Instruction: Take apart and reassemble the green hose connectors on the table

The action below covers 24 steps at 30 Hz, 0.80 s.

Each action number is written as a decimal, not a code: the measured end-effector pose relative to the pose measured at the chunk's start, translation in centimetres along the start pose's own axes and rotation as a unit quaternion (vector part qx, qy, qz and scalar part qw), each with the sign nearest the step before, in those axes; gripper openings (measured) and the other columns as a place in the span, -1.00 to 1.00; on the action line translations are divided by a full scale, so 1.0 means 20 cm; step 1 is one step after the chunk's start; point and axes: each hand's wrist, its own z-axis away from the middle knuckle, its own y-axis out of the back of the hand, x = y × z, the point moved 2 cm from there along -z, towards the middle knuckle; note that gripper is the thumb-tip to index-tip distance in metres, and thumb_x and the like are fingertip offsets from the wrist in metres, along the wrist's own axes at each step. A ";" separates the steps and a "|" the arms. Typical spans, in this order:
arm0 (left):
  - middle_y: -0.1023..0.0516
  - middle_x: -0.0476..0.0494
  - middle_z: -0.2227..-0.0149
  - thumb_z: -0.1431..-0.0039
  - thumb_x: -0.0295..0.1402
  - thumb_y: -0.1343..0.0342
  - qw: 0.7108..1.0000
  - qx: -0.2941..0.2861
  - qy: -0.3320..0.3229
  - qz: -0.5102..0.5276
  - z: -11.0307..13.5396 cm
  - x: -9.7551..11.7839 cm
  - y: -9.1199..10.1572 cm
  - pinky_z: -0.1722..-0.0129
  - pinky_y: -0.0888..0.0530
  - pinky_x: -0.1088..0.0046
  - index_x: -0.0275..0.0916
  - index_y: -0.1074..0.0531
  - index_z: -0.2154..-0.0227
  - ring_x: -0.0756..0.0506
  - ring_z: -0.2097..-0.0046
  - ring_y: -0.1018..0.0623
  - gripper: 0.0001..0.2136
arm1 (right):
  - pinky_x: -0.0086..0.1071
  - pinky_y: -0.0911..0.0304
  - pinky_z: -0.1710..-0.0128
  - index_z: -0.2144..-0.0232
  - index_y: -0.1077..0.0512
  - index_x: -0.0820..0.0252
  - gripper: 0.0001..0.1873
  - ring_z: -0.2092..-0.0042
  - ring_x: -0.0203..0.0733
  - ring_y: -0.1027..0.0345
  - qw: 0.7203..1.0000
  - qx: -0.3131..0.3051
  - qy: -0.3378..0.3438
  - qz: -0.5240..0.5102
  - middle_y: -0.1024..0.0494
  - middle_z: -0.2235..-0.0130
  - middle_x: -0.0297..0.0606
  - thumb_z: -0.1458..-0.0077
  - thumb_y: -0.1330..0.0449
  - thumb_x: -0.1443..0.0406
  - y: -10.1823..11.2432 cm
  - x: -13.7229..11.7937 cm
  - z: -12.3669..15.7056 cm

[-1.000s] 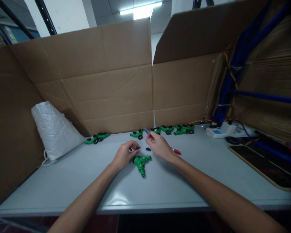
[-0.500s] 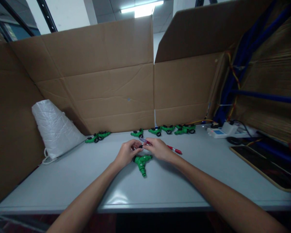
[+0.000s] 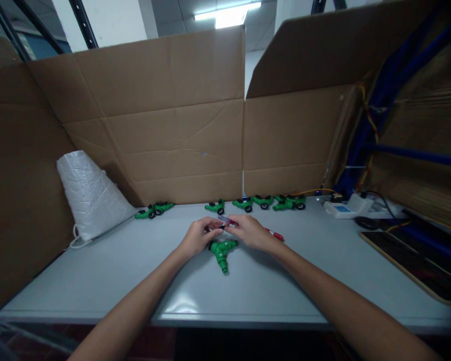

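A green Y-shaped hose connector (image 3: 221, 250) lies on the grey table (image 3: 135, 271) just under my hands. My left hand (image 3: 197, 237) is pinched on a small black part that I can barely make out. My right hand (image 3: 249, 231) is closed round a pen-like tool (image 3: 226, 220) with a red end (image 3: 276, 235) sticking out behind the hand. Both hands meet fingertip to fingertip above the connector.
Several more green connectors (image 3: 263, 202) line the back of the table, with one pair (image 3: 154, 210) further left. A white woven bag (image 3: 88, 196) leans at the left. Cardboard walls (image 3: 180, 130) enclose the table. A white device (image 3: 342, 209), cables and a dark board (image 3: 417, 260) sit at the right.
My right hand came back from near the rear connectors towards my left hand. The two hands now touch over the green connector. The small black part on the table is no longer visible.
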 end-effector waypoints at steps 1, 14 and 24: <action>-0.69 -0.20 0.17 -0.27 -0.21 -0.30 1.000 -0.001 0.000 0.000 0.00 0.00 0.00 0.18 -0.46 0.40 -0.26 -0.63 0.01 -0.11 0.22 -0.58 -0.69 | -0.40 -0.04 0.36 0.27 -0.56 0.20 -0.83 0.32 -0.16 -0.37 1.000 -0.002 0.004 -0.003 -0.58 0.36 -0.27 -0.29 -0.21 0.24 0.00 0.00 0.00; -0.62 -0.14 0.24 -0.29 -0.19 -0.27 0.996 -0.009 -0.021 -0.088 0.03 0.05 0.02 0.24 -0.45 0.43 -0.25 -0.61 0.10 -0.09 0.25 -0.56 -0.75 | -0.38 -0.16 0.31 0.40 -0.35 0.12 -0.67 0.34 -0.20 -0.29 0.988 0.146 -0.006 -0.056 -0.38 0.42 -0.36 -0.40 0.02 0.17 0.10 -0.08 -0.01; -0.62 -0.16 0.19 -0.32 -0.20 -0.25 0.996 -0.036 -0.025 -0.074 0.03 0.07 0.00 0.22 -0.44 0.44 -0.23 -0.64 0.04 -0.08 0.25 -0.55 -0.73 | -0.34 -0.20 0.27 0.23 -0.36 0.13 -0.76 0.33 -0.15 -0.39 0.984 0.165 0.034 -0.063 -0.49 0.36 -0.30 -0.44 -0.01 0.16 0.05 -0.11 0.01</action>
